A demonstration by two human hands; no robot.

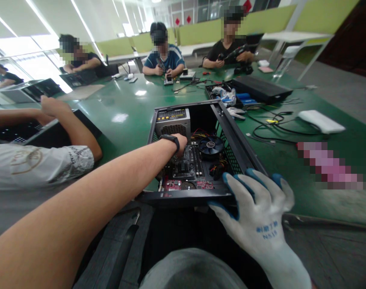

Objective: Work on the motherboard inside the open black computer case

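Observation:
An open black computer case [183, 195] lies on the green table in front of me, its inside facing up. My left hand [180, 144], bare and with a dark wristband, reaches down into it beside the power supply [173, 124]; its fingers are hidden from view. Below that hand spreads the motherboard [183, 166], with a round cooling fan [211, 146] to the right. In a white and blue work glove, my right hand [258, 196] grips the case's near right corner, fingers over the top and thumb at the front edge.
At left, a co-worker's arm [59, 116] rests over another black case [86, 124]. Beyond the table [123, 96] sit several people. Gloves [228, 96], a black panel [261, 88], cables [273, 120] and a white object [321, 121] lie to the right.

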